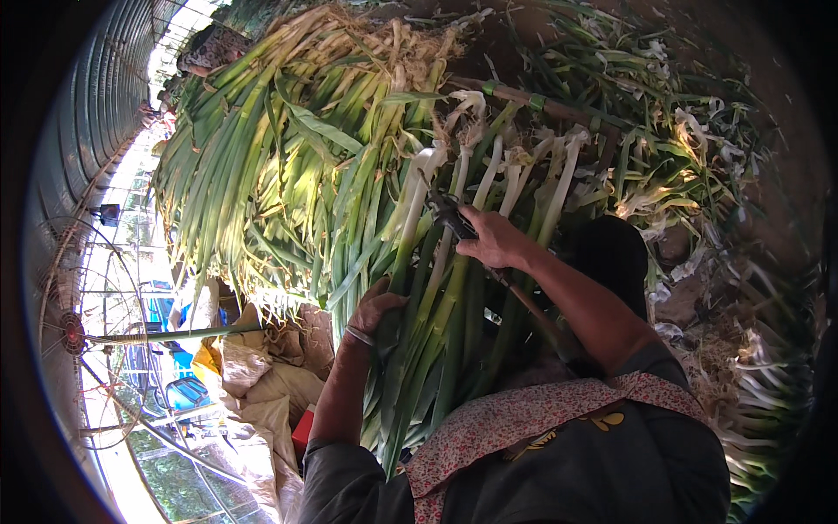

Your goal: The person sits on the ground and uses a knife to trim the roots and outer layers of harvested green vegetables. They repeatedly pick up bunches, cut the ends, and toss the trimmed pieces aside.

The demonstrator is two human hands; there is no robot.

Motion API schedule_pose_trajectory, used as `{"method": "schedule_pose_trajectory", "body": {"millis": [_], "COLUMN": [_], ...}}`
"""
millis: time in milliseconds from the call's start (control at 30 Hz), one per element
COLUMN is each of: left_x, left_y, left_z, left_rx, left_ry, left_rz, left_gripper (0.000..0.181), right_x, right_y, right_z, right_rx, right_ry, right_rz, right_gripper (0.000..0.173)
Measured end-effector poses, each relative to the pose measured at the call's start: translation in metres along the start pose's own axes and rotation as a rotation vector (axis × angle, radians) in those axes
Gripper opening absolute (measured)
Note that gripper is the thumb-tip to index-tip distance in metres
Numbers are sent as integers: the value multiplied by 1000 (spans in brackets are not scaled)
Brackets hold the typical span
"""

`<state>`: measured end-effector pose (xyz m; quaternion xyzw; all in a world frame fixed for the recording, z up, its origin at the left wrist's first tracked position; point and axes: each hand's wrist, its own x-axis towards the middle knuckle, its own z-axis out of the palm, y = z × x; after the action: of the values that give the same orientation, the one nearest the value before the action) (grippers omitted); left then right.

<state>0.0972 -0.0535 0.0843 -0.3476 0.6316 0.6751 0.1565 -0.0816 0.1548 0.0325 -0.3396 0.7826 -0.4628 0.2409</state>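
Note:
Long green onions or leeks lie in front of me, white shanks pointing away and green leaves running down towards my lap. My left hand (376, 308) is closed around the green leaves of one leek (412, 200), whose white shank stretches upward. In my right hand (494, 239) is a black air blow gun (448, 213). Its thin nozzle is close to that white shank, and a hose (533, 308) trails from its handle towards my body. Several other leeks (488, 173) rest beside it, loose skins at their root ends. Leaves partly hide my left fingers.
A large heap of untrimmed leeks (294, 150) rises at the upper left. A wooden bar (543, 101) crosses behind the shanks. Peeled-off leaves (661, 150) litter the right, above white-stemmed leeks (763, 393). Sacks (275, 386) and a fan (72, 331) stand left; a person (213, 52) is beyond the heap.

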Motion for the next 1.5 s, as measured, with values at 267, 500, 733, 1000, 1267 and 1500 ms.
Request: {"method": "schedule_pose_trajectory", "body": {"millis": [267,500,733,1000,1267,1500], "left_x": [7,17,51,72,75,63], "left_y": [1,37,54,40,31,23], "left_z": [-2,-3,-35,-14,-12,-15], "left_rx": [16,997,1339,1571,1533,1531], "left_ry": [32,430,687,867,857,820], "left_rz": [3,296,529,448,389,397], "left_gripper": [50,48,37,20,20,28], "right_x": [-7,-29,-68,-52,-63,-32], "right_y": [0,-13,-52,-32,-44,-14], "right_z": [1,-20,-28,-5,-6,-7], "right_rx": [-58,24,269,243,340,244], "right_ry": [-17,-34,-382,-199,-348,-23], "right_rz": [35,-55,-96,-97,-49,-79], "right_gripper": [66,67,67,65,60,57]}}
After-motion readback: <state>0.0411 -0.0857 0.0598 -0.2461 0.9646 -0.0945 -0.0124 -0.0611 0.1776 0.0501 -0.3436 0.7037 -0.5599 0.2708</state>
